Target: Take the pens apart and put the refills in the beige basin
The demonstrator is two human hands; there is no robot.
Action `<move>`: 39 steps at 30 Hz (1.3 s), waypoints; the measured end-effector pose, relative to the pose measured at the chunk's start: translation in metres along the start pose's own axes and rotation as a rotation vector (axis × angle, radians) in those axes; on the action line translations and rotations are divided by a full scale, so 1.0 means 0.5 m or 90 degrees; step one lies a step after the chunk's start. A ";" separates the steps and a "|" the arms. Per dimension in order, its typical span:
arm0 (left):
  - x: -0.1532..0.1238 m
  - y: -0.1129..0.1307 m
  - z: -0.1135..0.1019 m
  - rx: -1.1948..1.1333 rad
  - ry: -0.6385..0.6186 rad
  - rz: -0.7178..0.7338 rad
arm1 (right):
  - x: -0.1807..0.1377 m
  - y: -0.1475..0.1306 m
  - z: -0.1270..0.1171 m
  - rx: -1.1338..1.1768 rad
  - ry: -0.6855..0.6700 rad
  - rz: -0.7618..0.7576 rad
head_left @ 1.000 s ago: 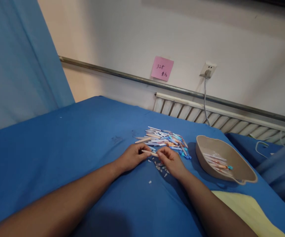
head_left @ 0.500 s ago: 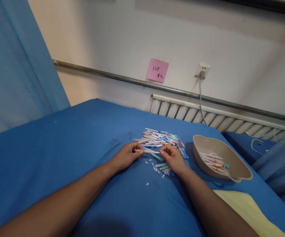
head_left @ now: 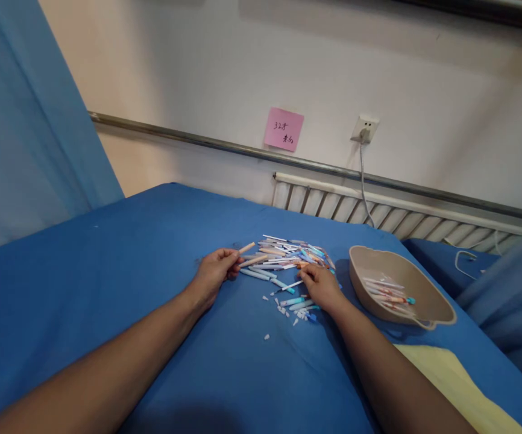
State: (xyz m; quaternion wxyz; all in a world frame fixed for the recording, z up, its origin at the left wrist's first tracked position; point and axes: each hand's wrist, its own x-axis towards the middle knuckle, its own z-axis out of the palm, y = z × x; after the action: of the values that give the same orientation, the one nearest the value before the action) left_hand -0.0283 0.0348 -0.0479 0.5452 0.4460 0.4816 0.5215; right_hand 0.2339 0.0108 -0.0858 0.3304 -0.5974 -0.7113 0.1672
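Observation:
My left hand (head_left: pixel 214 272) pinches a peach pen barrel (head_left: pixel 247 247), whose end points up and to the right past the fingers. Between the fingertips of my right hand (head_left: pixel 322 287) is a thin white pen refill (head_left: pixel 292 286) with a dark tip pointing left. A pile of pen parts (head_left: pixel 283 250), with barrels and refills in white, peach, grey and blue, lies just beyond both hands. Several small white cone-shaped tips (head_left: pixel 283 311) are scattered on the blue cloth, beside a few pale and teal barrels (head_left: pixel 299 304).
A beige plastic basin (head_left: pixel 433 301) stands to the right, with bagged pens (head_left: pixel 390 293) inside. Nearer to me lies a yellow cloth (head_left: pixel 455 380). A blue sheet (head_left: pixel 152 241) covers the surface. Behind are a radiator (head_left: pixel 328 202), a socket (head_left: pixel 364 128) and a pink note (head_left: pixel 284 129).
My hands have drawn apart: the white refill is now separate from the peach barrel. My left hand moved left and slightly up. The view shifted a little.

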 end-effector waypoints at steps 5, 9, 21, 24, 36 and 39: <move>0.003 -0.005 0.003 0.001 -0.011 0.000 | 0.013 0.002 0.007 -0.090 -0.027 -0.110; 0.005 -0.009 0.009 0.022 -0.026 0.005 | 0.022 0.002 0.008 -0.156 -0.039 -0.091; -0.001 -0.006 0.018 0.044 -0.046 0.008 | 0.023 -0.055 -0.033 -0.407 -0.165 -0.137; -0.003 -0.005 0.019 0.049 -0.047 0.007 | 0.019 -0.069 -0.039 -0.440 -0.200 -0.184; -0.003 -0.012 0.015 0.095 -0.086 0.012 | -0.003 -0.062 -0.035 -0.315 -0.179 -0.170; -0.007 -0.011 0.016 0.120 -0.092 0.013 | -0.008 -0.061 -0.035 -0.238 -0.148 -0.177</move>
State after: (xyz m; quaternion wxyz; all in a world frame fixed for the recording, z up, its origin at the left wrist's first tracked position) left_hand -0.0197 0.0313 -0.0523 0.5290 0.5362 0.4835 0.4460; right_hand 0.2234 -0.0026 -0.0549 0.1505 -0.5213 -0.8383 0.0534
